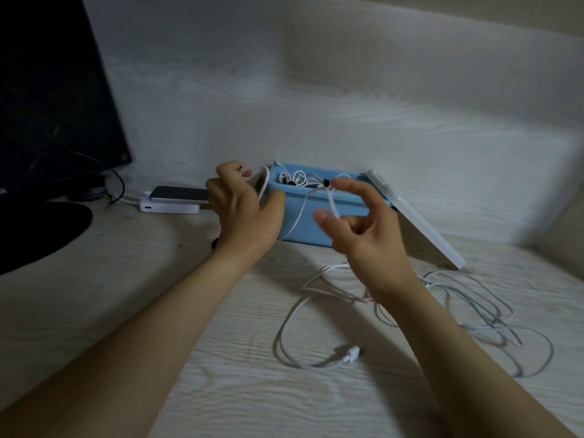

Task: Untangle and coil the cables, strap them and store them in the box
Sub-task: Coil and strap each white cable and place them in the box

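Observation:
A blue box (pixel 316 226) stands open at the back of the desk with several white coiled cables inside. My left hand (pixel 243 210) grips loops of a white cable (pixel 295 222) just left of the box. That cable runs across the box front to my right hand (pixel 360 222), which is raised in front of the box, its curled fingers hooked round the strand. More white cable (pixel 474 311) lies tangled on the desk under my right forearm. A loose white plug (pixel 351 355) lies at the front.
The box's white lid (pixel 420 226) leans against its right side. A phone (pixel 181 195) lies on a white power bank (pixel 170 207) left of the box. A dark monitor (pixel 47 90) on its round base (pixel 38 229) fills the left side.

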Demonstrator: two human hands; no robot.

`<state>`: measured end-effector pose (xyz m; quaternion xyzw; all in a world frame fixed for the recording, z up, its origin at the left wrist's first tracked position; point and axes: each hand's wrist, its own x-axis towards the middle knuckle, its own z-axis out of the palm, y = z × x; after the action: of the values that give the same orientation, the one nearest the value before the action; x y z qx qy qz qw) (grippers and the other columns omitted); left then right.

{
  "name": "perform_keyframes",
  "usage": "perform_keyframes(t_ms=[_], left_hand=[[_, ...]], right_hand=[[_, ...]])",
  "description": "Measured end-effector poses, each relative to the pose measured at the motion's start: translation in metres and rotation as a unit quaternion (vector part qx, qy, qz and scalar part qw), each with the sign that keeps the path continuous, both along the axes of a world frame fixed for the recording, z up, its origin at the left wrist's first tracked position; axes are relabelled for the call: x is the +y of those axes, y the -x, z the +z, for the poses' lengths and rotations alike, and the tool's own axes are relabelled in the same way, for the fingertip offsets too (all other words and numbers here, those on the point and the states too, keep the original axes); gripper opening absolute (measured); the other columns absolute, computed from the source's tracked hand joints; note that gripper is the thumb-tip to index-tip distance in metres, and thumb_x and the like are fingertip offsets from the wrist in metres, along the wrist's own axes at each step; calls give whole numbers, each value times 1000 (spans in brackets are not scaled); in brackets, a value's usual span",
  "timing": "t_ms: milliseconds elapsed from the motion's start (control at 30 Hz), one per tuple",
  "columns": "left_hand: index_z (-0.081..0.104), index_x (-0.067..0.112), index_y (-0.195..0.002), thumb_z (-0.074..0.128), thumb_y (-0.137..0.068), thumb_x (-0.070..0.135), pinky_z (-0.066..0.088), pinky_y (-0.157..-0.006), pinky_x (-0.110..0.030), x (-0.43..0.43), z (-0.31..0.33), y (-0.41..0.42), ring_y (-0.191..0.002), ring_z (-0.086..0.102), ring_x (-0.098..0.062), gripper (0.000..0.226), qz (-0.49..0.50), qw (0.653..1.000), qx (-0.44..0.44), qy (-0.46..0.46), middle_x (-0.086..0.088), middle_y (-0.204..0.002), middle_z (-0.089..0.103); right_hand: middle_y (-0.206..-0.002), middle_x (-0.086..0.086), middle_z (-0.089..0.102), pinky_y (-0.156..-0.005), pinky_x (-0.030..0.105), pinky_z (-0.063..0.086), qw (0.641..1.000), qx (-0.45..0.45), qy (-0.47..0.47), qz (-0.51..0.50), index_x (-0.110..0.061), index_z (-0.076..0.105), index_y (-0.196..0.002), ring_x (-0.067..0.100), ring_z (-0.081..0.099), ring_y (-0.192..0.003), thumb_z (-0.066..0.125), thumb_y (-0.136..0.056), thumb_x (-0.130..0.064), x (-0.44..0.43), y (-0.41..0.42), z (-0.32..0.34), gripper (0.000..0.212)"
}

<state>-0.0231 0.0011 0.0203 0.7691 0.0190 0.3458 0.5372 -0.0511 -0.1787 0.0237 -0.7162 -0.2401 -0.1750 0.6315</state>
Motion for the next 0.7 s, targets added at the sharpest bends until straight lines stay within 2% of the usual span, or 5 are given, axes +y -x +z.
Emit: perform_keyframes(t_ms=[200, 267, 333, 467, 700], left_hand=[[33, 29, -114, 58, -59, 93, 30, -95, -30, 2, -13, -1, -109, 30, -19, 88, 22, 962, 6, -271, 0, -118, 29], [36, 26, -118, 76, -53, 83, 36, -90, -34, 5, -19, -2, -109, 33, -23, 96, 29, 928, 14, -372, -3, -119, 30], [38, 23, -120, 91, -56, 41, 39, -83, -34, 6, -24, -2, -109, 38, -28, 85, 51, 895, 25, -442, -7, -121, 31], [43, 15, -120, 67, -66, 1, 44, -74, -42, 7, -23, 0, -106, 45, -38, 60, 68, 881, 37, -467, -16, -121, 36], [53, 22, -101, 48, -104, 46, 36, -71, -38, 8, -21, 0, -90, 61, -32, 25, -20, 886, 9, -463, -5, -105, 56]], right_hand=[[-64, 11, 36, -46, 29, 26, 986, -26, -158, -47, -27, 54, -138, 17, 29, -54, 44, -110, -5, -6, -8, 2, 37], [-69, 13, 42, -49, 27, 29, 983, -50, -160, -79, -19, 61, -128, 19, 34, -58, 40, -106, 1, -6, -10, 3, 36], [-70, 10, 50, -56, 30, 33, 976, -101, -135, -141, -12, 69, -111, 18, 41, -60, 40, -99, 6, -5, -10, 3, 37], [-82, -8, 62, -62, 35, 40, 932, -153, -8, -327, -29, 76, -94, 13, 57, -71, 46, -91, -12, -5, -7, 2, 35], [-128, 16, 50, -93, 46, 24, 759, -202, 354, -508, -19, 78, -108, 33, 32, -116, 65, -76, -3, -19, -24, -9, 39]])
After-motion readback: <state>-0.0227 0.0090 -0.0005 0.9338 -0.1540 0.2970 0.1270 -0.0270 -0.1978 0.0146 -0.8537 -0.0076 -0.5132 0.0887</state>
